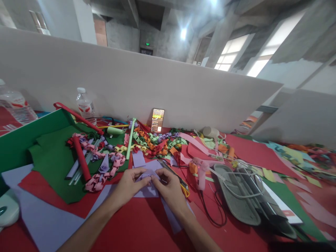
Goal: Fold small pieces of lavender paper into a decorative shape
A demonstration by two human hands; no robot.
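One small purple paper piece [150, 173] is pinched by the bare left hand [132, 182] and bare right hand [170, 184], over a flat purple paper sheet [146, 193] on the red worktop [131, 224]; a lit rectangular smartphone [157, 120] stands near the worktop's far edge.

Smooth matt lilac paper [145, 191], clear glossy plastic bottle [86, 106], smooth matt partition [183, 94], rough-looking grey cloth-like case [241, 210]
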